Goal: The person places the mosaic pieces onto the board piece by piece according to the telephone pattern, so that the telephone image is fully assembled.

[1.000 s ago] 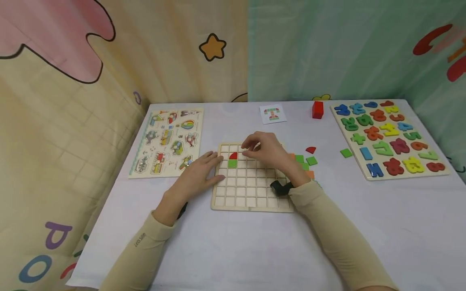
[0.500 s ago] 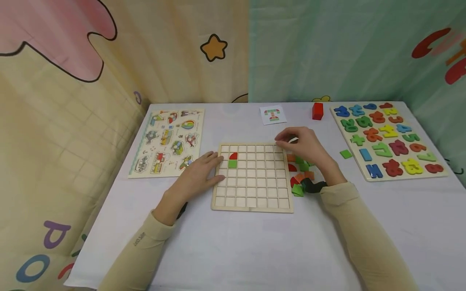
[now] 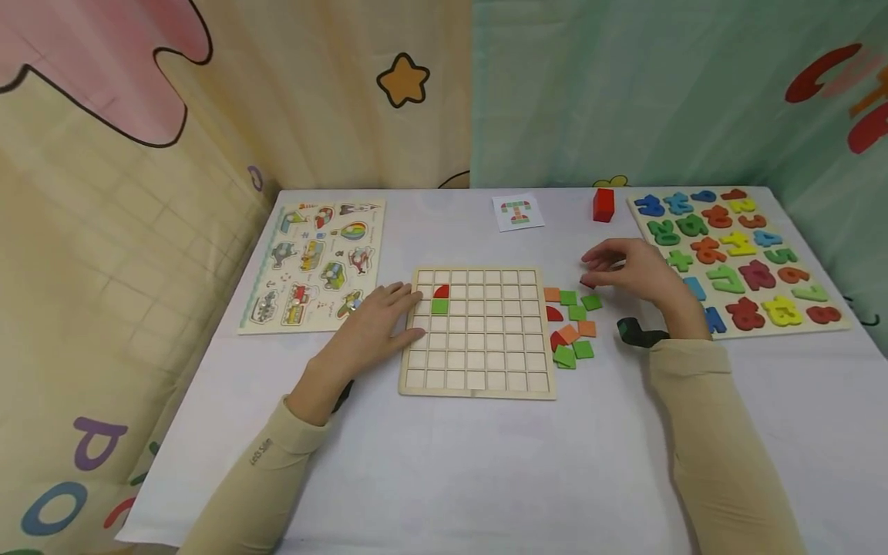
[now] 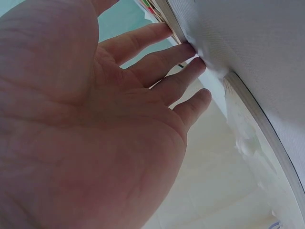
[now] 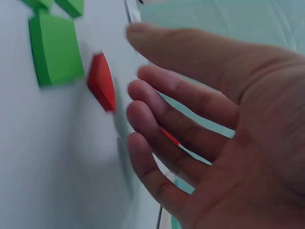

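My left hand [image 3: 371,324] lies at the left edge of a wooden grid board [image 3: 479,395], its fingers extended and touching the rim. In the left wrist view the fingertips of that hand [image 4: 119,95] meet the board's side. On the grid sit a red quarter-circle tile [image 3: 441,291] and, directly below it, a green square tile [image 3: 440,307]. Right of the board, my right hand [image 3: 634,270] hovers with bent fingers over another red quarter-circle tile [image 5: 101,83]. A small gap separates thumb and fingers from that tile in the right wrist view, and nothing is held.
Loose green, orange and red tiles, among them an orange square [image 3: 586,329], lie along the board's right side. A pattern card [image 3: 518,212] and a red block [image 3: 603,206] sit at the back. A picture puzzle [image 3: 312,266] stands left, a number puzzle [image 3: 742,262] right.
My right hand has moved right, from above the grid to the loose red tile beside the board. The left hand stays at the board's edge.
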Demonstrator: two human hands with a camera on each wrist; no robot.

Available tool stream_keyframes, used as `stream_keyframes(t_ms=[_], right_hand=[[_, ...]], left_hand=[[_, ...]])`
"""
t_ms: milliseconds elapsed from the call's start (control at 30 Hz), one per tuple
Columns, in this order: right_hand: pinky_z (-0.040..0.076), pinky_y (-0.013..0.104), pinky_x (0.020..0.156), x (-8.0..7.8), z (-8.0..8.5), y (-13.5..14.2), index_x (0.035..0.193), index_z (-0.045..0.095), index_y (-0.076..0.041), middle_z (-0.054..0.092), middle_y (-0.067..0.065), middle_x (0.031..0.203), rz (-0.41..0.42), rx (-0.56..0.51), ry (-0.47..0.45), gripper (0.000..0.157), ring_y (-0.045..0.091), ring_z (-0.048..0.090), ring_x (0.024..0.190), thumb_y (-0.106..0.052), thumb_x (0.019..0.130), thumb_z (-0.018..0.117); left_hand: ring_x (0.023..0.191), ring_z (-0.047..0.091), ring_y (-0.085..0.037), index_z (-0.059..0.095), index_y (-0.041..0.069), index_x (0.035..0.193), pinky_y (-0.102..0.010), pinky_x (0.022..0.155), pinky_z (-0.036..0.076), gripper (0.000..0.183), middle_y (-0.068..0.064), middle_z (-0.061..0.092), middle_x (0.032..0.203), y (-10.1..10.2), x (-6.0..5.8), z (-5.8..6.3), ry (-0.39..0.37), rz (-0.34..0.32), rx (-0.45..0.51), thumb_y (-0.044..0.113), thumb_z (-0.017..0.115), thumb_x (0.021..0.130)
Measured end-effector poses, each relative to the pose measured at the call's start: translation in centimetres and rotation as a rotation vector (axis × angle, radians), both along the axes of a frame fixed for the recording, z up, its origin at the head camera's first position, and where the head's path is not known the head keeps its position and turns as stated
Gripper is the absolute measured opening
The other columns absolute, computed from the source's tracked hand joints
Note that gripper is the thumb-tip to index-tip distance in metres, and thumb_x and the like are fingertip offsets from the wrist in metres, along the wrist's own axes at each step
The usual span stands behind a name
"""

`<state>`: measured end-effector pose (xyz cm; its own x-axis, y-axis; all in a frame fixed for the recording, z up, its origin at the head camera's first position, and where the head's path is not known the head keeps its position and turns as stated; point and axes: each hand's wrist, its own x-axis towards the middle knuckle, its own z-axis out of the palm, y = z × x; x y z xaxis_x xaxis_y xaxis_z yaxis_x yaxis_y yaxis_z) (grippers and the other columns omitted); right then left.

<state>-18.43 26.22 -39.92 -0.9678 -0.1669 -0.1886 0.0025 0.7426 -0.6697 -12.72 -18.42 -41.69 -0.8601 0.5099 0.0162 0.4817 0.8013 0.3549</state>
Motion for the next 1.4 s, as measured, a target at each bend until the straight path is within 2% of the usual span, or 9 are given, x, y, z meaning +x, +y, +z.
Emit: stream_keyframes(t_ms=[167,467,600,767,900,1067,1233,1400], right_hand=[[0.050,0.033,0.087,-0.1,-0.4,0.8,0.131,0.070,-0.005,0.071,0.016,0.118,0.022,0.035,-0.030,0.043,0.030,0.058,0.109,-0.027,0.095,0.081],[0.047,0.036,0.080,-0.2,-0.6,0.5,0.121,0.072,-0.001,0.068,0.014,0.104,0.013,0.064,-0.017,0.037,0.031,0.052,0.100,-0.022,0.094,0.083],[0.048,0.034,0.081,-0.1,-0.5,0.6,0.117,0.074,-0.003,0.070,0.013,0.104,0.009,0.052,-0.007,0.033,0.029,0.054,0.100,-0.024,0.094,0.083],[0.051,0.030,0.080,0.1,-0.2,0.1,0.116,0.075,-0.005,0.073,0.013,0.106,-0.034,0.001,0.010,0.029,0.029,0.059,0.098,-0.028,0.098,0.078],[0.052,0.027,0.082,0.3,0.4,-1.6,0.117,0.074,-0.005,0.076,0.015,0.110,-0.061,-0.062,0.042,0.029,0.028,0.065,0.098,-0.029,0.100,0.075],[0.054,0.020,0.079,0.6,1.0,-5.2,0.113,0.074,-0.003,0.077,0.017,0.107,-0.057,-0.136,0.078,0.029,0.027,0.069,0.095,-0.028,0.098,0.077],[0.055,0.018,0.070,1.2,0.5,-8.3,0.108,0.076,-0.003,0.077,0.018,0.102,-0.019,-0.164,0.109,0.023,0.027,0.071,0.090,-0.022,0.097,0.078],[0.053,0.023,0.065,1.6,-0.4,-10.0,0.102,0.077,-0.004,0.078,0.015,0.093,-0.035,-0.130,0.141,0.018,0.025,0.069,0.084,-0.021,0.096,0.080]], left_hand=[[0.154,0.038,-0.040,0.054,0.006,0.154,-0.054,0.130,0.026,0.065,-0.019,0.048,0.162,0.0,0.2,0.2,-0.004,0.000,-0.001,0.037,0.074,0.100],[0.155,0.038,-0.039,0.053,0.007,0.155,-0.055,0.128,0.030,0.065,-0.018,0.047,0.162,0.0,-0.1,-0.1,-0.004,-0.007,-0.007,0.039,0.072,0.101],[0.155,0.037,-0.039,0.053,0.007,0.155,-0.055,0.127,0.031,0.065,-0.018,0.047,0.163,0.0,-0.2,-0.1,-0.011,-0.005,-0.009,0.039,0.072,0.101],[0.155,0.037,-0.040,0.053,0.007,0.154,-0.055,0.127,0.031,0.065,-0.018,0.047,0.163,0.1,-0.1,0.0,-0.014,-0.002,-0.019,0.039,0.072,0.101],[0.155,0.037,-0.040,0.053,0.006,0.155,-0.056,0.127,0.032,0.065,-0.019,0.046,0.163,0.1,-0.1,0.1,-0.014,-0.003,-0.022,0.039,0.072,0.101],[0.156,0.036,-0.041,0.051,0.005,0.156,-0.057,0.126,0.033,0.067,-0.020,0.044,0.164,0.1,0.2,0.2,-0.017,0.011,-0.021,0.038,0.072,0.101],[0.157,0.032,-0.042,0.047,0.003,0.157,-0.057,0.126,0.032,0.069,-0.022,0.040,0.166,0.4,0.2,0.2,-0.034,0.009,-0.027,0.040,0.069,0.103],[0.157,0.032,-0.041,0.048,0.004,0.157,-0.056,0.127,0.032,0.068,-0.021,0.041,0.166,0.5,0.2,0.1,-0.035,0.015,-0.031,0.040,0.068,0.104]])
